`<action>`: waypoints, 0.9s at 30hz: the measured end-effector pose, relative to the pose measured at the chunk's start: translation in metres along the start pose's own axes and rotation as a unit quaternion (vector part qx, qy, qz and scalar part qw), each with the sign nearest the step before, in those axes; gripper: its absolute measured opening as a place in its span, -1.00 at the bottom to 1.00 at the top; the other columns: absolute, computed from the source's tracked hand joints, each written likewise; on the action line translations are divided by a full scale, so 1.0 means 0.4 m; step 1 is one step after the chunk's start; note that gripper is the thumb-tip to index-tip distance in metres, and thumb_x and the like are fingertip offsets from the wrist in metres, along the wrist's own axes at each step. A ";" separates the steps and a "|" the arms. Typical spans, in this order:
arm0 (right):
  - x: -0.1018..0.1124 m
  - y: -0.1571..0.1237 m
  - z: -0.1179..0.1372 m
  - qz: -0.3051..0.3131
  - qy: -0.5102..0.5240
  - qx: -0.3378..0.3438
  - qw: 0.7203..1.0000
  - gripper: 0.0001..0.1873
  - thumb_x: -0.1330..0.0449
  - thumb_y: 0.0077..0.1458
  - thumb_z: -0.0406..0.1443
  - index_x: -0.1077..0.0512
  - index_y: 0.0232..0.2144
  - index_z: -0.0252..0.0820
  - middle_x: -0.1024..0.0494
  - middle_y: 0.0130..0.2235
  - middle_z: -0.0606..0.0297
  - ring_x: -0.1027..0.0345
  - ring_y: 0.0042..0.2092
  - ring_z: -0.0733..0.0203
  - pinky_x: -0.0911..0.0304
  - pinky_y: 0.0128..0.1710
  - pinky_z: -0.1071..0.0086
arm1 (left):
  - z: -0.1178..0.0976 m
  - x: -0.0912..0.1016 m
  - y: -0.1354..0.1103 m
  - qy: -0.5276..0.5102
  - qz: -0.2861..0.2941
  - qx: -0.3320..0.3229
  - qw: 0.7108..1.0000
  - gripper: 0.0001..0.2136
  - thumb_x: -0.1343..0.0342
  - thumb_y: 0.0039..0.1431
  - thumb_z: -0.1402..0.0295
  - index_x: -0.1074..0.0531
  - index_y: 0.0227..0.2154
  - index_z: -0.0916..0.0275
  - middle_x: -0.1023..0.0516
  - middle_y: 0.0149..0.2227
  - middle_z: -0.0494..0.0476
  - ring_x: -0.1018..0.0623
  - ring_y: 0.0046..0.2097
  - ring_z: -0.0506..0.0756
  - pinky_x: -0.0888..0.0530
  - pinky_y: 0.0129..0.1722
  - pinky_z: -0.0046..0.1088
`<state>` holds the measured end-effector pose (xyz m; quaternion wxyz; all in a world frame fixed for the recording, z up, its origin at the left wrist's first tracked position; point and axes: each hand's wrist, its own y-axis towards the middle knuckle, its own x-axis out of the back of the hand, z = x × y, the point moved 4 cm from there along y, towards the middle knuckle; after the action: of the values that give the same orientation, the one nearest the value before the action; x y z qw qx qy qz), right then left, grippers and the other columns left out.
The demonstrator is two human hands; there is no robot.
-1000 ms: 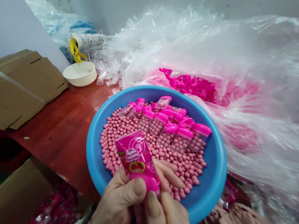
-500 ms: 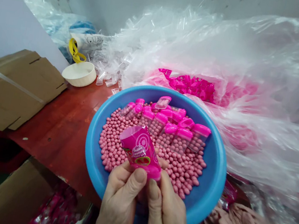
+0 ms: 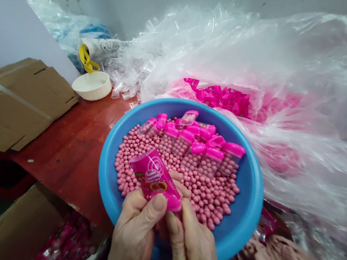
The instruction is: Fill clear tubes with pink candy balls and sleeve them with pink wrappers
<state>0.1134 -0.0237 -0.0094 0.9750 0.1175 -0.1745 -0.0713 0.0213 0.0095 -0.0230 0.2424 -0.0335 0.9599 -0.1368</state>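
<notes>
Left hand (image 3: 134,234) pinches a pink labelled tube (image 3: 155,179); right hand (image 3: 193,253) grips its end.

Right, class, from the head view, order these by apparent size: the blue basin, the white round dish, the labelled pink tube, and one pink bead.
Largest: the blue basin.
Next, unranked: the white round dish and the labelled pink tube; the tube sits nearer the camera, so it's unsure.
Smallest: one pink bead.
</notes>
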 end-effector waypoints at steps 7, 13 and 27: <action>-0.006 -0.007 0.007 -0.025 -0.016 -0.051 0.998 -0.61 0.10 0.31 -0.16 -0.39 0.04 -0.08 -0.60 -0.49 0.33 -0.47 -0.56 0.21 -0.33 -0.56 0.44 | -0.014 -0.010 0.003 -0.002 0.094 0.012 0.995 -0.85 -0.17 0.09 0.32 -0.63 -0.43 0.22 -0.63 -0.31 0.15 -0.52 -0.07 0.20 -0.46 -0.06 -0.36; -0.007 -0.055 -0.021 -0.122 -0.072 -0.088 0.986 -0.52 0.05 0.26 -0.02 -0.42 0.05 -0.12 -0.63 -0.16 0.19 -0.53 -0.29 0.19 -0.41 -0.31 0.42 | 0.009 -0.023 -0.009 -0.046 0.178 0.060 0.981 -0.69 -0.15 0.09 0.07 -0.61 -0.31 0.20 -0.62 -0.26 0.18 -0.55 -0.10 0.24 -0.43 -0.02 -0.24; 0.004 -0.079 -0.027 -0.155 -0.047 -0.060 0.985 -0.66 -0.08 0.21 -0.11 -0.46 -0.01 0.05 -0.63 -0.22 0.24 -0.54 -0.26 0.10 -0.46 -0.31 0.36 | -0.012 -0.019 -0.016 0.093 0.205 -0.001 0.974 -0.81 -0.14 0.09 0.22 -0.61 -0.35 0.16 -0.54 -0.01 0.12 -0.33 0.16 0.31 -0.23 0.17 -0.18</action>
<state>0.1158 -0.0521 -0.0269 0.9481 0.0808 -0.1951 -0.2378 0.0257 0.0053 -0.0136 0.1748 0.1766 0.9648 -0.0862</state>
